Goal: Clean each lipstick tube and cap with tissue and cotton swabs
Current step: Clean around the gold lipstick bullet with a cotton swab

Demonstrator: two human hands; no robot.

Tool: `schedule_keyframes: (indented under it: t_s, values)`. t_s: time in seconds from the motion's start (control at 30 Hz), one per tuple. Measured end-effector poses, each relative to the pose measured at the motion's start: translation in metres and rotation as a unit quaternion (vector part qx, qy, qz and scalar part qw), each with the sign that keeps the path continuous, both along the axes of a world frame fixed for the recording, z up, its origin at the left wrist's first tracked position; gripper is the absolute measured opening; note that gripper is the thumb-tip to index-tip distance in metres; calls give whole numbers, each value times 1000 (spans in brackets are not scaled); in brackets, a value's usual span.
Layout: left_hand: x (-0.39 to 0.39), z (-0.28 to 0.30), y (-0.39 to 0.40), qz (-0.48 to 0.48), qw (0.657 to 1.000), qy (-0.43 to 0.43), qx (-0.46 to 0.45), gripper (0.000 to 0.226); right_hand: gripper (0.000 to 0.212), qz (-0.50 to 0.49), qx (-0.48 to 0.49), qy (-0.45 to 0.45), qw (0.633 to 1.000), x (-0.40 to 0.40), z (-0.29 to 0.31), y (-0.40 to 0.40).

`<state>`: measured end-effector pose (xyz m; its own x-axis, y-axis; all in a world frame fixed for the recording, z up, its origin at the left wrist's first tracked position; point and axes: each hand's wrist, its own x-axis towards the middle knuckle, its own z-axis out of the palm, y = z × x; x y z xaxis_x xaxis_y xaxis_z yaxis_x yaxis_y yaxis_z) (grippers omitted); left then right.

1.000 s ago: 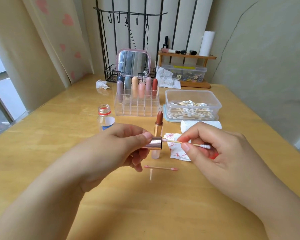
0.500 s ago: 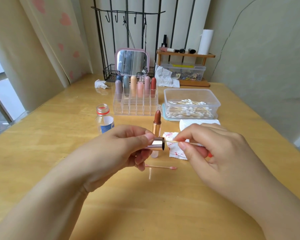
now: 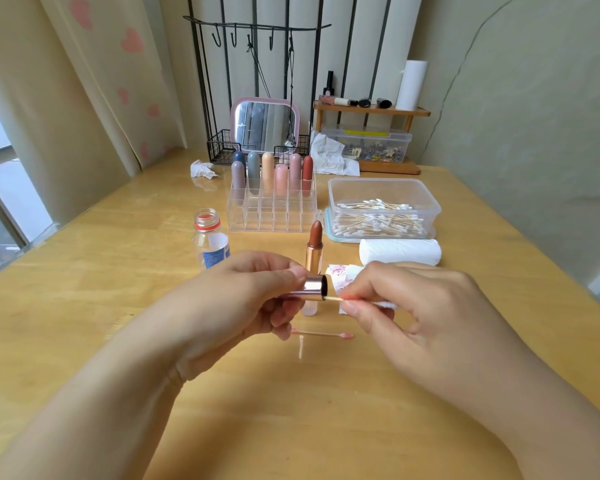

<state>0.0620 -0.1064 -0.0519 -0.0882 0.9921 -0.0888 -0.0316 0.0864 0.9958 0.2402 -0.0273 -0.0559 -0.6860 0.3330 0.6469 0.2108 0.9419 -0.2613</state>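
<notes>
My left hand (image 3: 243, 299) grips a rose-gold lipstick cap (image 3: 310, 287) sideways, its open mouth facing right. My right hand (image 3: 409, 313) pinches a cotton swab (image 3: 340, 299) by its wooden stick, and the swab's left tip is inside the cap's mouth. Behind the cap an uncapped brown lipstick (image 3: 315, 247) stands upright on the wooden table (image 3: 118, 306). A lipstick-stained tissue (image 3: 342, 273) lies beside it, partly hidden by my right hand. Two used swabs (image 3: 323, 335) lie on the table under my hands.
A clear organizer (image 3: 272, 209) holds several capped lipsticks. To its right stand a plastic box of cotton swabs (image 3: 381, 209) and a white tissue roll (image 3: 399, 252). An open small bottle (image 3: 211, 242) is at left. A mirror, wire rack and wooden shelf line the back.
My right hand has moved left, pushing the swab tip from just outside the cap into its mouth. The cap has tilted slightly. The tissue roll has come into view.
</notes>
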Motion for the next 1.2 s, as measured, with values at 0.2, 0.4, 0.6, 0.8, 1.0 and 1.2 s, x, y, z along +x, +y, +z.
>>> schedule_keyframes:
  t_s: [0.2, 0.4, 0.6, 0.8, 1.0, 1.2]
  values:
    - [0, -2, 1, -3, 1000, 1, -8, 24, 18, -52, 62, 14, 997, -1, -4, 6]
    - [2, -2, 1, -17, 1000, 8, -14, 26, 16, -38, 84, 20, 996, -2, -4, 3]
    - [-1, -1, 0, -5, 1000, -6, -4, 24, 15, -3, -4, -6, 1000, 0, -1, -1]
    - [-1, -2, 1, -7, 1000, 2, -9, 28, 14, -38, 4, 11, 999, -1, -1, 1]
    - [1, -1, 0, -18, 1000, -2, -10, 25, 16, 0, -28, 10, 1000, 1, 1, -1]
    - [-3, -2, 1, 16, 1000, 0, -15, 25, 14, 0, -45, -22, 999, 4, 2, 3]
